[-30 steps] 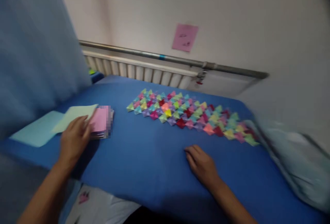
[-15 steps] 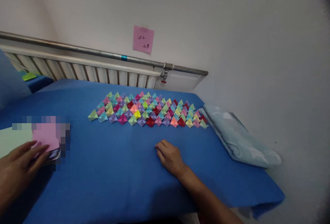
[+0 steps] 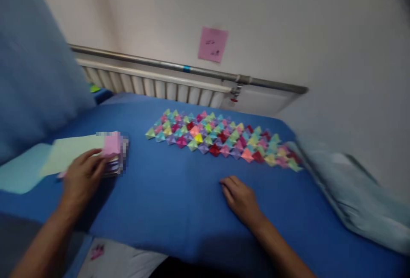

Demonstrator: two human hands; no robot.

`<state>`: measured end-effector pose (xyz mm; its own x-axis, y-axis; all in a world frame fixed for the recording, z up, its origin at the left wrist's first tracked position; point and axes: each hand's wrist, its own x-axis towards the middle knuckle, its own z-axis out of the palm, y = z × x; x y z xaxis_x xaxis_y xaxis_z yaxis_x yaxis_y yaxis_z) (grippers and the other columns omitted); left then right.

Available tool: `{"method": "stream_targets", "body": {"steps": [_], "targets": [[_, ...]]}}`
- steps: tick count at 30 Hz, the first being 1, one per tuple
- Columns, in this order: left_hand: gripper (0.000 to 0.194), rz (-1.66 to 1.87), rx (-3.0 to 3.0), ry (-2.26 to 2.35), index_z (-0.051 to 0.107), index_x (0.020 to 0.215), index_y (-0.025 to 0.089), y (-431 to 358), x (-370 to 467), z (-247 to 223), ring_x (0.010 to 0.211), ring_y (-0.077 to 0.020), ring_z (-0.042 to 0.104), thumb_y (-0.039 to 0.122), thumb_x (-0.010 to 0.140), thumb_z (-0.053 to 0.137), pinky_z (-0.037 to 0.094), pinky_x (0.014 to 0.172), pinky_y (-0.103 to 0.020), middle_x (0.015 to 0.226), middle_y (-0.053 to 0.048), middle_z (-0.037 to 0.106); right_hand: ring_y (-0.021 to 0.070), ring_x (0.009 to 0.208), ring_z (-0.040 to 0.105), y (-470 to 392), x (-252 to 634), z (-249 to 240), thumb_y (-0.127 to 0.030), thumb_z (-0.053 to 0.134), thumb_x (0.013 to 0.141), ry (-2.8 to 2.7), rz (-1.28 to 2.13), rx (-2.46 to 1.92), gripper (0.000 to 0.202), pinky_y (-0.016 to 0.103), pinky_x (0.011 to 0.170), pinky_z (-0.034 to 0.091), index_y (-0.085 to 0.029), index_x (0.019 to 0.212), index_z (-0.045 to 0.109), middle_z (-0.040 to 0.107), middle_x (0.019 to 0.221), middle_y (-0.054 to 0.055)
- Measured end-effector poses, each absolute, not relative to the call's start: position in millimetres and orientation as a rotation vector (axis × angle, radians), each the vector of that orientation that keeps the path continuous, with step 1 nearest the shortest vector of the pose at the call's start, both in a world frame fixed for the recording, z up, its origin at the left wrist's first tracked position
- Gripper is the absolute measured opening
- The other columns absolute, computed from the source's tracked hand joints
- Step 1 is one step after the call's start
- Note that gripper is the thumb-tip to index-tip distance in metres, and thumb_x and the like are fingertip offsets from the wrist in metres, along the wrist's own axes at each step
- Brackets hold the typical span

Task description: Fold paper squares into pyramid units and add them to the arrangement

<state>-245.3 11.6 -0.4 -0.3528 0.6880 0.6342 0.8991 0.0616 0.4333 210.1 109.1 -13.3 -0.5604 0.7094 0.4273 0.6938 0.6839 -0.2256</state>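
Note:
On the left, my left hand [image 3: 83, 172] is at the near edge of a pink square of paper [image 3: 112, 144], its fingertips closed on it. That paper tops a stack of papers, partly blurred. Pale green paper [image 3: 77, 146] and light blue paper [image 3: 27, 169] stretch out to the left of the stack. My right hand [image 3: 241, 197] rests on the blue cloth with its fingers curled in, and nothing shows in them. Beyond it lie rows of small folded paper pieces [image 3: 221, 138] in many colours, pointed and set close together.
A blue cloth [image 3: 153, 192] covers the surface. Folded pale blue fabric [image 3: 355, 188] lies at the right. A blue curtain [image 3: 38, 64] hangs at the left. Behind are a radiator [image 3: 160, 89], a metal pipe [image 3: 153, 62] and a pink note [image 3: 213, 45] on the wall.
The view has turned left, so the scene sits further right. My left hand's fingers have drawn together at the pink paper's edge. My right hand stays curled on the cloth.

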Motion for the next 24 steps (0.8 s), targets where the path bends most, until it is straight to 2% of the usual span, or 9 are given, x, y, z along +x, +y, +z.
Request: {"method": "stream_targets", "body": {"steps": [4, 8, 10, 13, 18, 24], "targets": [[0.031, -1.149, -1.506, -2.137, 0.07, 0.085, 0.023, 10.8, -231.3, 12.5, 0.106, -0.027, 0.064, 0.047, 0.091, 0.05, 0.052, 0.094, -0.045, 0.113, -0.007, 0.07, 0.0189, 0.073, 0.07, 116.7, 210.5, -14.2, -0.022, 0.042, 0.096, -2.406, 0.047, -1.006, 0.023, 0.03, 0.065, 0.055, -0.023, 0.096, 0.065, 0.069, 0.086, 0.005], [0.021, -1.462, -1.453, -2.141, 0.069, 0.086, 0.022, 8.4, -222.8, 14.0, 0.111, -0.0252, 0.064, 0.04, 0.087, 0.058, 0.055, 0.092, -0.041, 0.12, -0.008, 0.066, 0.0191, 0.07, 0.07, 116.2, 208.5, -12.3, -0.025, 0.041, 0.097, -2.404, 0.023, -0.998, 0.024, 0.03, 0.063, 0.055, -0.023, 0.094, 0.065, 0.07, 0.084, 0.005], [0.017, -1.546, -1.391, -2.125, 0.067, 0.084, 0.021, 6.7, -218.5, 19.9, 0.113, -0.0259, 0.063, 0.036, 0.087, 0.06, 0.054, 0.094, -0.043, 0.12, -0.009, 0.065, 0.0186, 0.069, 0.07, 115.2, 208.0, -12.1, -0.024, 0.041, 0.097, -2.396, 0.017, -0.993, 0.025, 0.03, 0.062, 0.055, -0.023, 0.094, 0.065, 0.07, 0.084, 0.005], [0.011, -1.521, -1.387, -2.004, 0.067, 0.086, 0.023, 1.8, -205.1, 34.5, 0.119, -0.0254, 0.06, 0.032, 0.088, 0.06, 0.047, 0.105, -0.049, 0.118, -0.007, 0.067, 0.0184, 0.07, 0.07, 115.9, 207.8, -13.2, -0.024, 0.041, 0.097, -2.383, 0.005, -0.978, 0.024, 0.03, 0.061, 0.055, -0.023, 0.095, 0.065, 0.069, 0.083, 0.005], [0.006, -1.542, -2.0, -1.74, 0.065, 0.09, 0.026, -12.5, -144.7, 35.1, 0.118, -0.0232, 0.064, 0.025, 0.091, 0.059, 0.041, 0.112, -0.053, 0.106, -0.003, 0.074, 0.0185, 0.072, 0.068, 112.8, 206.1, -8.6, -0.021, 0.043, 0.095, -2.391, 0.059, -1.023, 0.023, 0.03, 0.066, 0.054, -0.021, 0.094, 0.066, 0.069, 0.084, 0.005], [0.015, -1.363, -2.786, -1.497, 0.066, 0.094, 0.027, -35.6, -69.3, -7.6, 0.118, -0.0207, 0.064, 0.021, 0.094, 0.052, 0.041, 0.112, -0.046, 0.109, -0.003, 0.076, 0.0185, 0.082, 0.065, 95.8, 209.2, -8.1, -0.016, 0.047, 0.092, -2.283, 0.29, -1.153, 0.019, 0.03, 0.077, 0.052, -0.021, 0.091, 0.066, 0.068, 0.087, 0.006]]}}
